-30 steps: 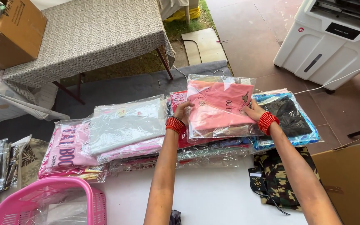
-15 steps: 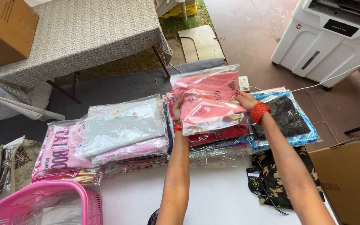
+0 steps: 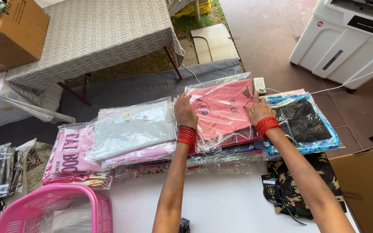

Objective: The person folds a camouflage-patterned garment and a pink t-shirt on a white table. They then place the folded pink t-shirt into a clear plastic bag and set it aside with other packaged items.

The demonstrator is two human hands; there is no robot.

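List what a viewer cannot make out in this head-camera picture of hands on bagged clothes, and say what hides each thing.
- Head view: the pile under the pink bagged garment, covered by it and by the left hand and right hand.
- Head view: the pink basket, cut by the bottom edge.
- Head view: the cardboard box, cut by the left and top edges.
- Head view: the black garment, dulled by plastic glare.

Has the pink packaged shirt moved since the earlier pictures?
Yes. The pink packaged shirt, earlier lifted and tilted, now lies flat on the middle pile.
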